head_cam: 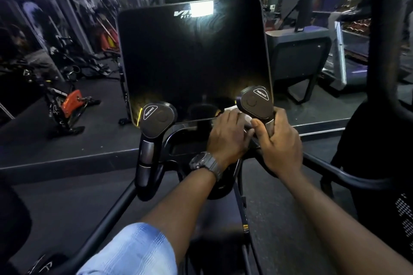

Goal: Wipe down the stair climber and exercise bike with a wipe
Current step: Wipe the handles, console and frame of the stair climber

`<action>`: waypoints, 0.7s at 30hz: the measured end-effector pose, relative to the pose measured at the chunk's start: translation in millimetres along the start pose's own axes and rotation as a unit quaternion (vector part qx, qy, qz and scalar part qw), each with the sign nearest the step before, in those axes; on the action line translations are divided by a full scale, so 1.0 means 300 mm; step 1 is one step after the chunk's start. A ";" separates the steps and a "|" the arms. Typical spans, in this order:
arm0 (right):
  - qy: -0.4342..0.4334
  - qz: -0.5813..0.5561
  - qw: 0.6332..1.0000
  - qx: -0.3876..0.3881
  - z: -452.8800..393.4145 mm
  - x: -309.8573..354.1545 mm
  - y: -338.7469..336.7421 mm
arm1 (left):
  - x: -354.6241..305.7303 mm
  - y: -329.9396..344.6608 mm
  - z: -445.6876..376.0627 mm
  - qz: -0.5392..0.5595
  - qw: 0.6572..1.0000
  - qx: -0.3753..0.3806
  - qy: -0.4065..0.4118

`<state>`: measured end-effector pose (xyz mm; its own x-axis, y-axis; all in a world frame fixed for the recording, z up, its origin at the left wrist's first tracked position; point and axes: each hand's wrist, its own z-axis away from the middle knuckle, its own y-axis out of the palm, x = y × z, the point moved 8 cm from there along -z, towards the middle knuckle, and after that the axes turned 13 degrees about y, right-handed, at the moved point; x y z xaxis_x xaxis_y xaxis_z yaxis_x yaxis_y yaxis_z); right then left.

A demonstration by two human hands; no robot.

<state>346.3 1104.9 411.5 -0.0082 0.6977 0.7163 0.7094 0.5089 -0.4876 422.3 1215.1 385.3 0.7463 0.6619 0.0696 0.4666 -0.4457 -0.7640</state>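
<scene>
The left hand reaches forward from a bare forearm with a dark, ribbed-strap wristwatch at the wrist and a pale blue woven sleeve near the elbow; its back faces up and its fingers curl down over a white wipe, pressing it against the machine just below the lower edge of the console screen. Only a crumpled sliver of the wipe shows, past the fingertips and between the two hands. The right hand sits just beside the left, touching or nearly so, wrapped firmly round the stem of the right handle — thumb up along the inner side, fingers closed around the far side. Above that hand the handle widens into a rounded, matte black paddle with a label and a round button; its twin, the left handle, stands free well off to the far side of the left hand (same paddle shape, with a smooth grey metal sleeve below). The screen is a glossy black slab with rounded corners, catching a bright white reflection near its top. Dark tubular frame bars run back beneath both forearms.
</scene>
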 end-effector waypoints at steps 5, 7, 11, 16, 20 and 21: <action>0.005 0.005 1.000 -0.005 0.002 -0.001 -0.002 | 0.219 -0.072 0.174 -0.114 0.982 0.010 -0.148; 0.005 0.005 1.000 -0.008 0.004 0.004 -0.004 | 0.276 -0.130 0.260 -0.133 0.958 -0.018 -0.254; -0.001 -0.006 1.000 -0.005 0.007 0.007 -0.008 | 0.304 -0.169 0.348 -0.052 0.911 -0.059 -0.405; 0.006 0.000 1.000 -0.002 0.008 0.007 -0.009 | 0.266 -0.152 0.312 -0.074 0.932 -0.085 -0.345; 0.005 -0.005 1.000 0.001 0.007 0.007 -0.006 | 0.281 -0.096 0.240 -0.061 0.960 -0.041 -0.272; 0.006 -0.005 1.000 0.002 0.006 0.006 -0.005 | 0.279 -0.082 0.212 -0.062 0.966 -0.029 -0.251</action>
<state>344.0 1106.2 412.6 -0.0064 0.6867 0.7269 0.7063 0.5177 -0.4829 443.1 1319.7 369.1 0.3656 0.9148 -0.1718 0.5743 -0.3670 -0.7318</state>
